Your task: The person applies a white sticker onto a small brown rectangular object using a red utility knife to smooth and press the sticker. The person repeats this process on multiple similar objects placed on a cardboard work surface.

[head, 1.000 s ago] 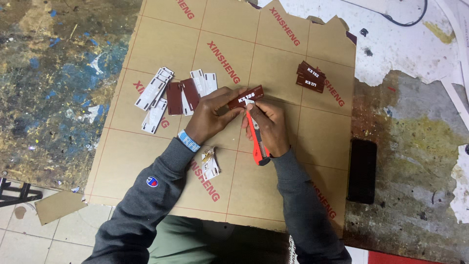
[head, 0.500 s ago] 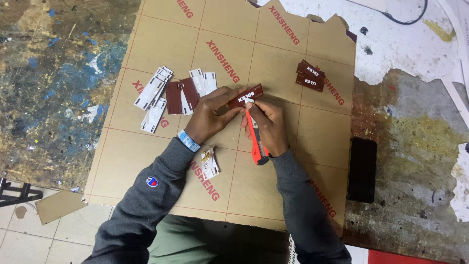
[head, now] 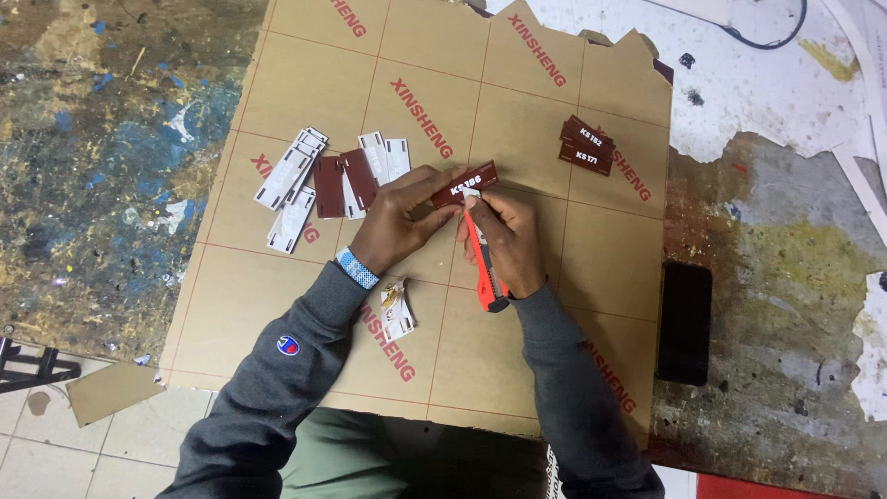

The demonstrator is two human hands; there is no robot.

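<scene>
My left hand [head: 399, 222] pinches a small dark red rectangular tag [head: 465, 184] with white lettering, held just above a tan cardboard sheet [head: 305, 92]. My right hand [head: 508, 236] grips an orange utility knife [head: 482, 268], its tip against the tag's lower edge. A pile of dark red and white tags [head: 328, 180] lies left of my left hand. A small stack of finished dark red tags [head: 587, 146] lies to the upper right. Peeled white backing scraps [head: 397, 310] rest by my left forearm.
The cardboard lies on a paint-stained worktable [head: 102, 166]. A black phone [head: 684, 322] rests right of the sheet. A black cable [head: 748, 37] runs across white paper at the top right. A loose cardboard scrap [head: 111, 388] lies on the tiled floor at lower left.
Both hands stay in place with the tag and the knife; only slight finger shifts show.
</scene>
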